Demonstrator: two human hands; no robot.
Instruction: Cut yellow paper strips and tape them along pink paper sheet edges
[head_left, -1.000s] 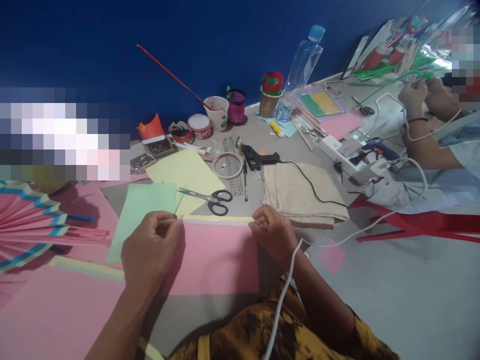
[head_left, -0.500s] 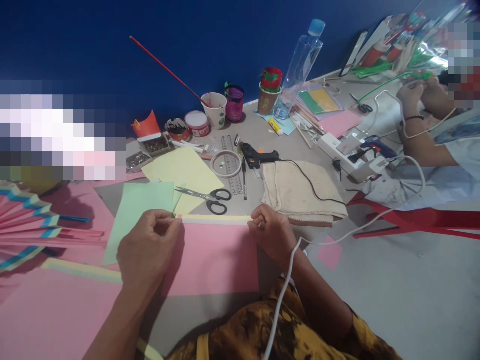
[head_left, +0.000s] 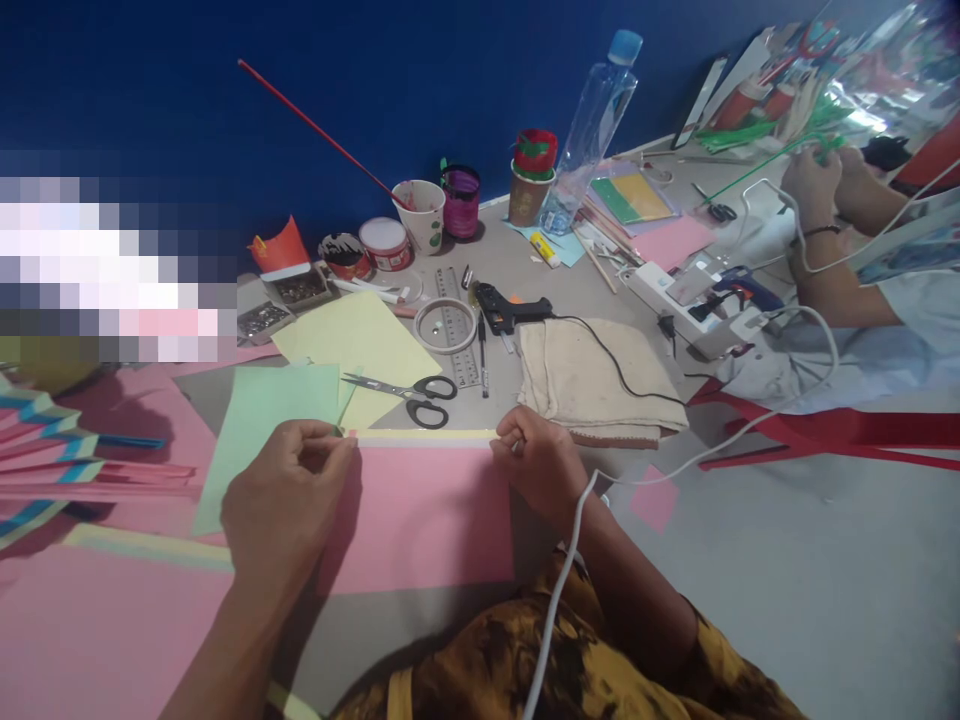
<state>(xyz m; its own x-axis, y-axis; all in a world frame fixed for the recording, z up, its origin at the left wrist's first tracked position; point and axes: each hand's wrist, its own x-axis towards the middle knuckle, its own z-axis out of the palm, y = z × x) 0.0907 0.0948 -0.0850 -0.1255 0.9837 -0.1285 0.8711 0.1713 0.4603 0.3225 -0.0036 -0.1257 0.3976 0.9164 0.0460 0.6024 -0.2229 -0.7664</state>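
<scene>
The person's left hand (head_left: 289,495) and right hand (head_left: 541,462) pinch opposite ends of a pale strip (head_left: 420,438) along the pink sheet's (head_left: 427,520) far edge. Scissors (head_left: 412,393) lie just beyond; a white cord (head_left: 559,590) crosses the right forearm.

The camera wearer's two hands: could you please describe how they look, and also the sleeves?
The left hand and the right hand wear no gloves, and no watch or bracelet shows. A mustard-yellow sleeve with dark blotches ends near the right elbow. The left sleeve is out of view. A white cable crosses by the right wrist.
</scene>
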